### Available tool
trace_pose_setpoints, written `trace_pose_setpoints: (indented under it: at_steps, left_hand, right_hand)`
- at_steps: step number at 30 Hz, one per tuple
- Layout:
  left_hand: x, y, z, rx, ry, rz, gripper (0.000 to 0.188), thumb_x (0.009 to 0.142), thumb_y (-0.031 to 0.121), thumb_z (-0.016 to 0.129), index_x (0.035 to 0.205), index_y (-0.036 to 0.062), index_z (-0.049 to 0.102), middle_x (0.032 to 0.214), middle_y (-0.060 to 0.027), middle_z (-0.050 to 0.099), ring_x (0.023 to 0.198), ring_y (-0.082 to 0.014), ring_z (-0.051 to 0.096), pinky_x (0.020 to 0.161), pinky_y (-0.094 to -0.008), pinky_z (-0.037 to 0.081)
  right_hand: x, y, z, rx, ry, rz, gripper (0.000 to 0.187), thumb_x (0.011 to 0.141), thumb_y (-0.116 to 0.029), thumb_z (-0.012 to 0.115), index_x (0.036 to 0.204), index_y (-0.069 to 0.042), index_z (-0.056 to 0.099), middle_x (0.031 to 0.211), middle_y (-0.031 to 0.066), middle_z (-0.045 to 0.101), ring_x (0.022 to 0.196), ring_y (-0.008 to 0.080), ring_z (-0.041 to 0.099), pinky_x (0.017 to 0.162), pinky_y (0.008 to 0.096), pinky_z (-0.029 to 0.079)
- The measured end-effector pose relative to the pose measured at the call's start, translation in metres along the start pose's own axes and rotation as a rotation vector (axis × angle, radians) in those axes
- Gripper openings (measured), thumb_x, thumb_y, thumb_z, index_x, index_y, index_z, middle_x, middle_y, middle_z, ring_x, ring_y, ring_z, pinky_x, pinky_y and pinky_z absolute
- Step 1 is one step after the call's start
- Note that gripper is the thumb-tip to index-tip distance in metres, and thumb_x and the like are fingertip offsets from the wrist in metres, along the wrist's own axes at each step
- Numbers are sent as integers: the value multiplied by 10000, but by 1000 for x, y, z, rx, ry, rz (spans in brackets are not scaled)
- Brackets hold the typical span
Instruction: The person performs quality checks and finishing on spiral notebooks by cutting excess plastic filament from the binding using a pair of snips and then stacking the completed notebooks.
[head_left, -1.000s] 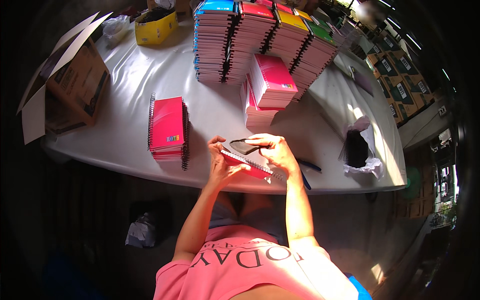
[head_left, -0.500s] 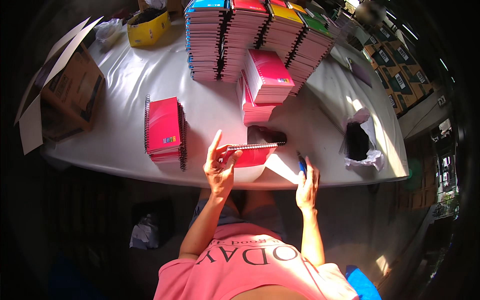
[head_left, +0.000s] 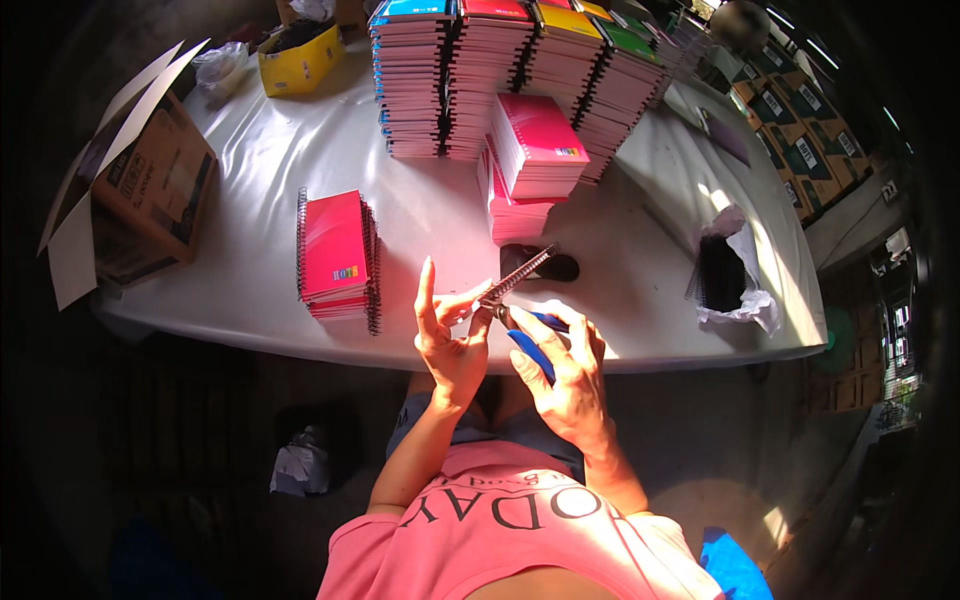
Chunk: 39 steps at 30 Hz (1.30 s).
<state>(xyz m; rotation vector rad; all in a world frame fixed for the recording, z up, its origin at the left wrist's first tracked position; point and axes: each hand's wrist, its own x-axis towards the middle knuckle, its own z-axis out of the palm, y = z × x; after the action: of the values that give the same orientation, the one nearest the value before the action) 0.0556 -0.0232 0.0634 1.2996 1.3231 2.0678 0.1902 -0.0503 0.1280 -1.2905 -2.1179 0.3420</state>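
Observation:
Pinched between the thumb and fingers of my left hand (head_left: 452,358) is a spiral notebook (head_left: 522,272), its wire-coil spine turned up and slanting away to the right. My left index finger points up, off the notebook. My right hand (head_left: 575,385) is closed around blue-handled pliers (head_left: 535,355), with their handles spread. The metal jaws meet the near end of the coil, right beside my left fingertips; whether they grip the wire is too small to tell. Most of the notebook's cover is hidden by its tilt and by my hands.
Red spiral notebooks (head_left: 335,245) lie piled at left. Red-covered page blocks (head_left: 540,145) stand ahead, before tall notebook stacks (head_left: 412,90). A dark object (head_left: 555,266) sits just beyond my hands. An open carton (head_left: 165,190) is far left; a paper-wrapped black bundle (head_left: 722,275) lies right.
My right hand has brought the pliers leftward to the notebook's coil. The notebook has turned from level to slanted, and its loose white sheet or cover no longer shows.

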Motion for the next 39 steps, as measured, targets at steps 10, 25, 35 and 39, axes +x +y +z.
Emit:
trace_pose_setpoints:
  at_steps: [10,25,35,39]
  left_hand:
    - [-7,-6,2,-28,12,70,685,746,-111,682,1346,-2,370,886,-90,666,815,-132,641,733,-233,488]
    - [20,-3,-29,-576,205,-461,266,946,78,538,1205,15,531,1044,26,570,728,-11,506,669,-156,419]
    - [53,30,-100,239,226,40,288,886,103,613,1168,59,573,953,-5,538,875,-112,546,835,-259,401]
    - [66,30,-127,531,296,16,325,868,205,648,1173,101,603,1061,-44,502,1036,-154,500,908,-343,389]
  right_hand:
    - [-5,29,5,1614,-561,637,425,987,-298,449,1323,-38,445,915,91,596,736,165,598,633,259,482]
    - [7,116,25,-9,17,372,565,894,-496,514,1353,-171,454,1363,146,408,1277,340,372,1073,444,245]
    - [136,-8,85,1497,-155,337,396,922,-52,511,1309,-108,444,1018,-7,593,907,66,586,776,250,497]
    - [208,-38,100,1620,-93,287,367,947,-97,377,1306,-135,442,951,-17,577,859,68,559,770,260,461]
